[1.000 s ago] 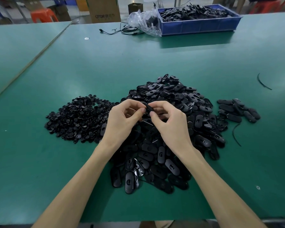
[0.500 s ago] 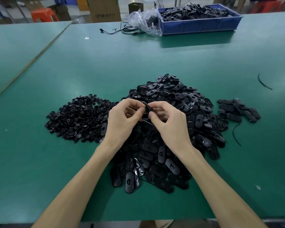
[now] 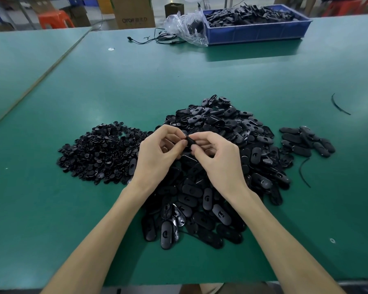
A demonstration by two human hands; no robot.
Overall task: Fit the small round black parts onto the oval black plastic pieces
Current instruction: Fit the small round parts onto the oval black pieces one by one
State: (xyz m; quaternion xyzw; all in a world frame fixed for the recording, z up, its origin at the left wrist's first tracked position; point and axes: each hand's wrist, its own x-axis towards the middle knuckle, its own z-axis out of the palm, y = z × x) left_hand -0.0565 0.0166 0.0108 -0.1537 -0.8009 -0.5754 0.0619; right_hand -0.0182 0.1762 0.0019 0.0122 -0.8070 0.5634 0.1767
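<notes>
While your left hand [image 3: 157,154] and right hand [image 3: 220,161] both pinch one oval piece [image 3: 190,141] just above the big heap [image 3: 253,149] on the table [image 3: 200,77], it should feel light, stiff and slick: grip its edges, keeping the centre hole clear; round parts [image 3: 100,153] lie heaped left.

— What sort of place is this?

— A factory assembly floor, by the look of it. Long benches [image 3: 200,77] covered in green matting stand edge to edge.

— What else says so?

— Identical parts in bulk. There is a heap of oval black pieces [image 3: 225,124] with a heap of small round parts [image 3: 98,151] beside it, and a blue crate [image 3: 257,35] full of more black parts at the far edge. Beyond the benches stand cardboard cartons [image 3: 134,15] and an orange plastic stool [image 3: 55,18].
</notes>
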